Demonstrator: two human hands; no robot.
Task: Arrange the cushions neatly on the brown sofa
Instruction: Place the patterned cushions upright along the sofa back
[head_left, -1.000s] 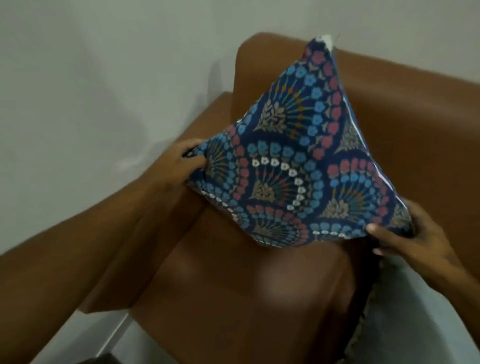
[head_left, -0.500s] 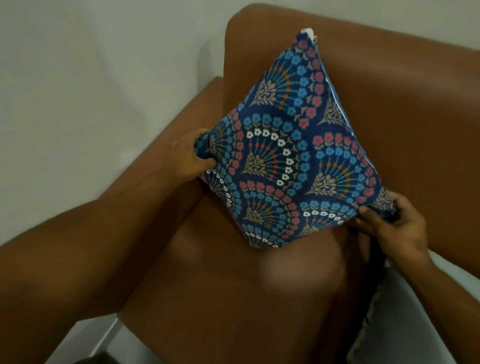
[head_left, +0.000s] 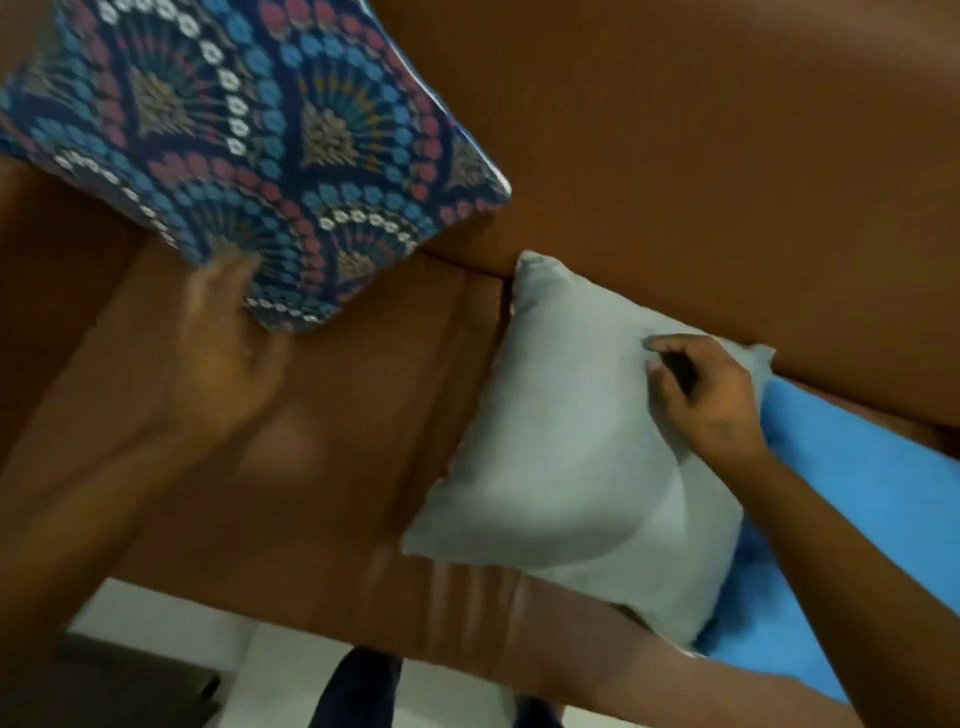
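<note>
The blue patterned cushion (head_left: 270, 145) leans in the left corner of the brown sofa (head_left: 701, 156), one corner pointing down at the seat. My left hand (head_left: 228, 332) is blurred, fingers apart, right under that lower corner and holding nothing. A plain grey cushion (head_left: 566, 467) lies flat on the seat to the right, its top edge against the backrest. My right hand (head_left: 701, 400) rests on its upper right part with fingers curled into the fabric. A bright blue cushion (head_left: 857, 493) lies partly beneath the grey one at the far right.
A bare stretch of the sofa seat (head_left: 363, 441) lies between the patterned and grey cushions. White floor (head_left: 291, 665) shows below the sofa's front edge, with a dark object (head_left: 119, 686) at bottom left and my dark trouser leg (head_left: 358, 691).
Both hands have let go of the patterned cushion, which now leans in the sofa corner. The view swung right and down; my right hand moved onto the grey cushion.
</note>
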